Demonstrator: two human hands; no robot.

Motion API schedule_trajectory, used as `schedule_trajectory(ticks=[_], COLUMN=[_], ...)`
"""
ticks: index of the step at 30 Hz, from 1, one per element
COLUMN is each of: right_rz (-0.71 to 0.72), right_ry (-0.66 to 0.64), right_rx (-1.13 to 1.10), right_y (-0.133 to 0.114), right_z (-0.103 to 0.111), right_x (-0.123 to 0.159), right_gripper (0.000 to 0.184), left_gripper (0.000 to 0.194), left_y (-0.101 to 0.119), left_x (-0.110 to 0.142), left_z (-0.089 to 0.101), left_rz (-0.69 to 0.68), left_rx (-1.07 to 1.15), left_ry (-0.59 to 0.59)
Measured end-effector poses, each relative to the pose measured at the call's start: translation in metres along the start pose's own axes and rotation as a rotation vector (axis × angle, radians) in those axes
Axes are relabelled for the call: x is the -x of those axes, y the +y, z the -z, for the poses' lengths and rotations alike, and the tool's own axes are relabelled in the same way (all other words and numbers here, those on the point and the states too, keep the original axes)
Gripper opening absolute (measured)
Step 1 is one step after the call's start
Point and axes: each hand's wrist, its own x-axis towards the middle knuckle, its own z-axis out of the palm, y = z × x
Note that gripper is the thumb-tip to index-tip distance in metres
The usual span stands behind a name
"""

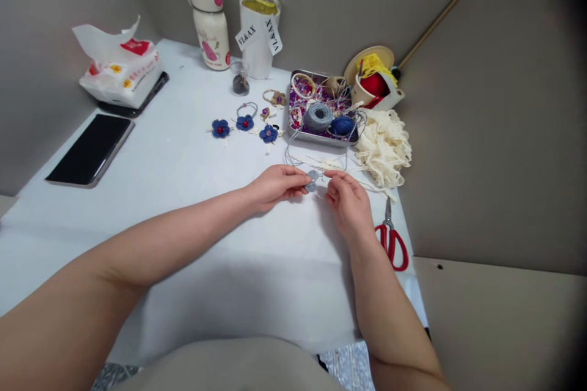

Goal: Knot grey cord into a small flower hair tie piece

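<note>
A small round grey crochet piece (312, 181) is pinched between the thumb and fingers of my left hand (279, 186). Just to its right, my right hand (348, 198) is closed, its fingertips on the grey yarn (322, 176) beside the piece. Whether a thin tool is also in those fingers I cannot make out. Loose yarn loops back to a grey yarn ball (318, 116) in a metal tin (321, 139). Blue crochet flowers with beaded centres, one (221, 128) on the left and another (268, 133) nearer the tin, lie beyond my hands.
Red-handled scissors (391, 244) lie beside my right forearm. Cream lace trim (384, 146) is heaped right of the tin, below a paper cup (364, 95). A bottle (211, 30) and a white container (257, 43) stand behind. A phone (92, 149) and tissue pack (123, 76) are left.
</note>
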Motion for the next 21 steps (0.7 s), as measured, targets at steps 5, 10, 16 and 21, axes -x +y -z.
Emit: schedule_trajectory(ticks=[5, 10, 16, 21], right_rz=[0.074, -0.017, -0.053, -0.066], right_ry=[0.062, 0.053, 0.07, 0.099], right_rx=[-0.228, -0.471, -0.604, -0.681], right_y=[-0.003, -0.001, 0.002, 0.0], right_z=[0.008, 0.017, 0.025, 0.027], right_x=[-0.007, -0.013, -0.02, -0.022], right_gripper=[0.016, 0.02, 0.016, 0.022], left_gripper=[0.014, 0.004, 0.005, 0.006], left_y=[0.007, 0.007, 0.007, 0.008], left_x=[-0.002, -0.006, -0.006, -0.005], left_z=[0.005, 0.007, 0.008, 0.006], left_rz=[0.115, 0.171, 0.188, 0.197], left_rx=[0.151, 0.266, 0.278, 0.283], left_ry=[-0.023, -0.051, -0.049, -0.04])
